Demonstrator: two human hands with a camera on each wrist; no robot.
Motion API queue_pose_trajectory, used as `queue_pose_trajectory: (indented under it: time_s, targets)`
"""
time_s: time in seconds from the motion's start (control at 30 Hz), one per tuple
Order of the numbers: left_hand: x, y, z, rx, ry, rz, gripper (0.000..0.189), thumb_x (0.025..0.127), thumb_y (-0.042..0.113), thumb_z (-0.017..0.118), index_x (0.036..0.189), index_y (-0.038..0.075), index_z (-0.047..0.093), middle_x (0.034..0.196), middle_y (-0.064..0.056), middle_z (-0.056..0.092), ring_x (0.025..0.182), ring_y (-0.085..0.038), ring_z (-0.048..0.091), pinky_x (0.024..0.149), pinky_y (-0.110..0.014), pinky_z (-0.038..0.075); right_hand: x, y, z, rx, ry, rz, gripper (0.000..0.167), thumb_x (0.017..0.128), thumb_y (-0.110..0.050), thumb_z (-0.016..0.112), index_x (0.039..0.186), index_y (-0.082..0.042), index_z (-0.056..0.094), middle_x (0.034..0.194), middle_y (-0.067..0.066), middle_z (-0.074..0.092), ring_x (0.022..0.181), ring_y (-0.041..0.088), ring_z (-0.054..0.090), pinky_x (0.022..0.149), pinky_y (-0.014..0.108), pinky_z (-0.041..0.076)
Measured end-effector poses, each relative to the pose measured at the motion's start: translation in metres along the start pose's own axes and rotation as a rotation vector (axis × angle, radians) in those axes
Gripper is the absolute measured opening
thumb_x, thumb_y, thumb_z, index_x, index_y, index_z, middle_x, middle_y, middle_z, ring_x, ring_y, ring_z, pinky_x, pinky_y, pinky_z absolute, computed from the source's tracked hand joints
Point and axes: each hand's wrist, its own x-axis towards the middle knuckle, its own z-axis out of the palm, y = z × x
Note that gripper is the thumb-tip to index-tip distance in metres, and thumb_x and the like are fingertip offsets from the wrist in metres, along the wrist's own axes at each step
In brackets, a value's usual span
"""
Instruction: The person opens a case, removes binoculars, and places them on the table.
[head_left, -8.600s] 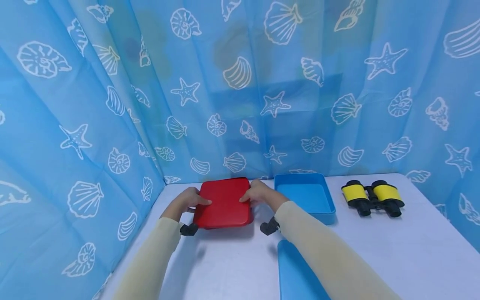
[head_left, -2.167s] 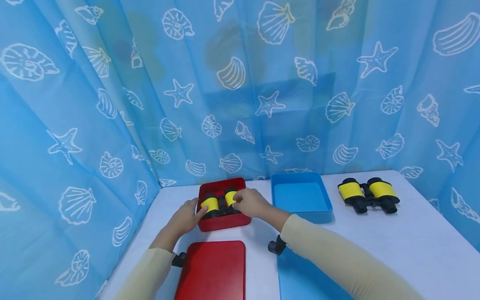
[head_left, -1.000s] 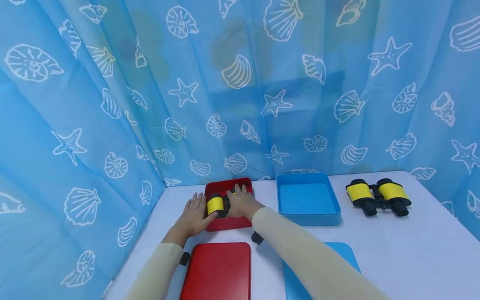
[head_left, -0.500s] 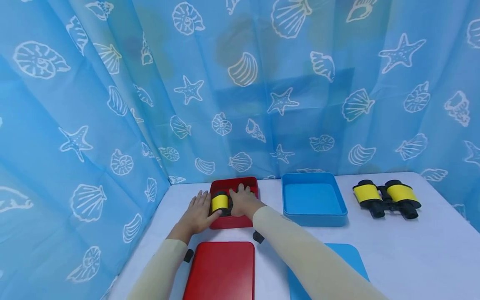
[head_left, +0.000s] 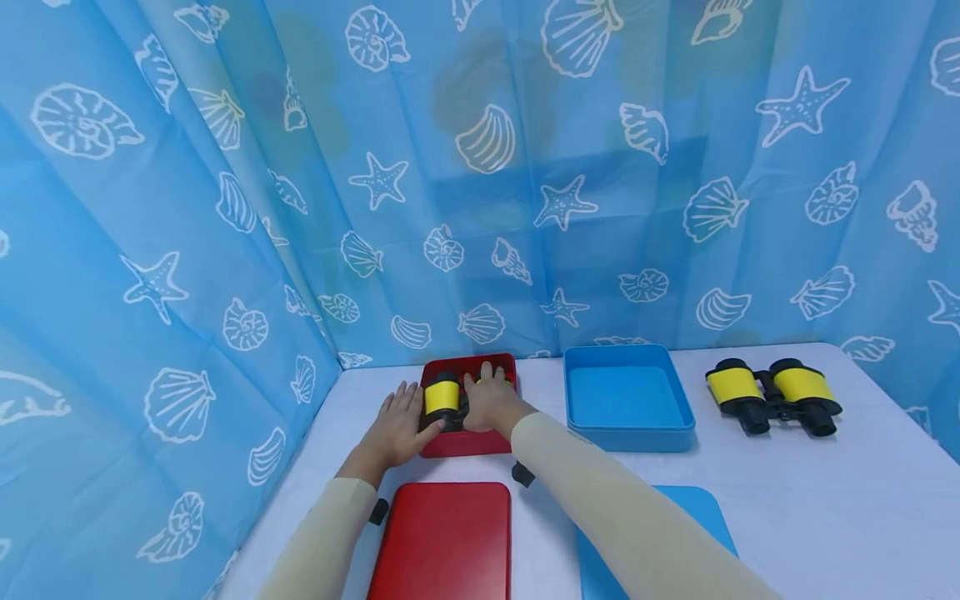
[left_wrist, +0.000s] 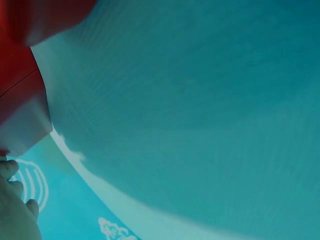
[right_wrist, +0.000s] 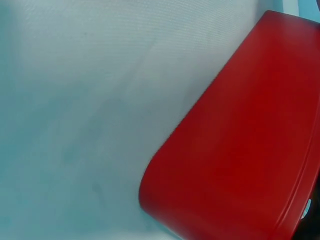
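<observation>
In the head view a red box (head_left: 457,446) stands at the back left of the table, with yellow-and-black binoculars (head_left: 442,397) inside it. My right hand (head_left: 491,404) reaches into the box and grips the right barrel of the binoculars, covering most of it. My left hand (head_left: 393,429) lies against the box's left side, fingers straight, with the thumb near the front rim. In the left wrist view, some left fingers (left_wrist: 17,192) show beside the red wall. The red box's side (right_wrist: 235,135) fills much of the right wrist view; the right hand is out of sight there.
In front of the box lies a red lid (head_left: 450,542). An open blue box (head_left: 628,440) stands to its right, with a blue lid (head_left: 693,508) nearer me, partly under my right sleeve. A second pair of binoculars (head_left: 772,393) sits at the far right. Shell-patterned curtains (head_left: 480,208) enclose the table.
The red lid came off the box and was laid in front. Both hands moved to the binoculars; the left then shifted to the box's side. Lately the binoculars have risen slightly under the right hand.
</observation>
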Motion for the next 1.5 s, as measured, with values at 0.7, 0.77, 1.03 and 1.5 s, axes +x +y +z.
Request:
queue_pose_trajectory:
  time_s: [0.7, 0.77, 1.03, 1.5]
  targets:
    - [0.000, -0.001, 0.002, -0.017, 0.002, -0.006, 0.104, 0.084, 0.079, 0.040, 0.155, 0.006, 0.019, 0.158, -0.015, 0.023, 0.146, -0.035, 0.011, 0.115, -0.054, 0.012, -0.001, -0.011, -0.028, -0.006, -0.045, 0.059, 0.096, 0.065, -0.041, 0.085, 0.148, -0.016, 0.043, 0.139, 0.018, 0.031, 0.128, 0.041, 0.033, 0.100, 0.058, 0.040]
    - [0.000, -0.001, 0.002, -0.011, 0.001, -0.005, 0.102, 0.085, 0.077, 0.041, 0.155, 0.006, 0.018, 0.158, -0.015, 0.023, 0.146, -0.035, 0.011, 0.115, -0.054, 0.012, -0.001, -0.009, -0.031, -0.007, -0.041, 0.064, 0.096, 0.066, -0.042, 0.084, 0.148, -0.015, 0.043, 0.140, 0.019, 0.031, 0.129, 0.042, 0.033, 0.101, 0.058, 0.039]
    - [0.001, -0.001, -0.001, 0.024, 0.000, 0.005, 0.099, 0.087, 0.075, 0.039, 0.155, 0.005, 0.020, 0.158, -0.015, 0.024, 0.146, -0.035, 0.011, 0.115, -0.054, 0.014, 0.003, 0.001, -0.038, -0.017, -0.047, 0.034, 0.095, 0.070, -0.047, 0.080, 0.149, -0.013, 0.040, 0.136, 0.019, 0.033, 0.125, 0.042, 0.032, 0.099, 0.057, 0.040]
    - [0.000, 0.001, 0.000, 0.009, -0.004, -0.008, 0.105, 0.083, 0.082, 0.034, 0.155, 0.007, 0.018, 0.158, -0.014, 0.024, 0.146, -0.035, 0.012, 0.115, -0.054, 0.014, -0.010, 0.018, -0.059, -0.021, -0.080, 0.017, 0.097, 0.071, -0.051, 0.079, 0.151, -0.016, 0.038, 0.144, 0.019, 0.028, 0.123, 0.037, 0.034, 0.092, 0.048, 0.048]
